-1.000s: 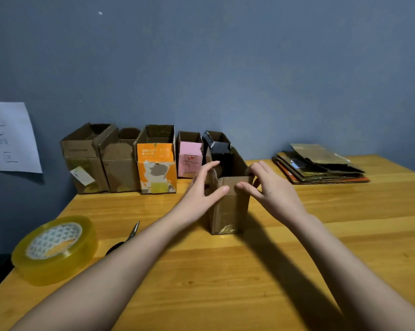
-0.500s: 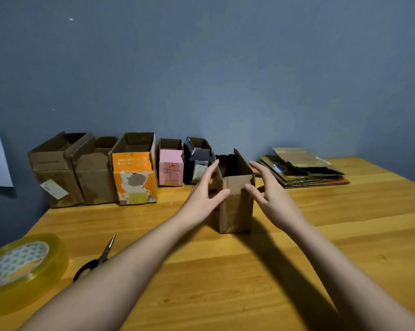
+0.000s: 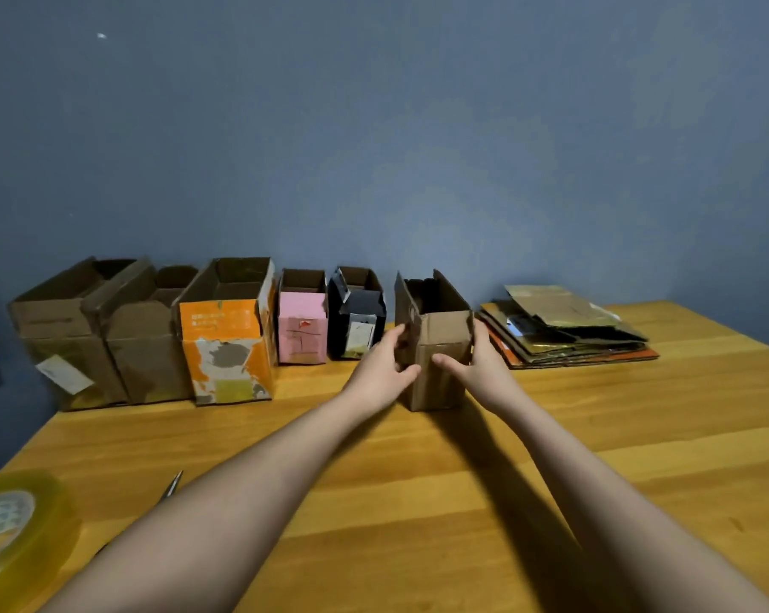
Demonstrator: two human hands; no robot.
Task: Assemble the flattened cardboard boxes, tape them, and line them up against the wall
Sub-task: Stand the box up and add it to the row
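Against the blue wall point(image 3: 418, 126), on the wooden table point(image 3: 639, 435), your two bare forearms reach forward and converge on one small brown box point(image 3: 442, 347). Your left hand point(image 3: 382, 369) lies against the box's left side, fingers fairly straight, thumb laid along its front corner. Your right hand point(image 3: 480, 365) cups the right side, thumb across the front face and fingers round the far edge; you grip the box between both hands. It stands upright on the table with its top flaps open, plain cardboard, a little creased. It sits at the right end of a row of five open boxes: two brown boxes point(image 3: 99, 342), an orange box point(image 3: 225, 338), a pink box point(image 3: 302, 325) and a black box point(image 3: 356, 320). It seems slightly forward of that row, though the wide lens makes this hard to judge. Right of your hands lies a stack of flat cardboard point(image 3: 564, 329). At the near left edge sits a tape roll point(image 3: 15, 528), with scissor tips point(image 3: 172, 484) showing beside your left forearm.
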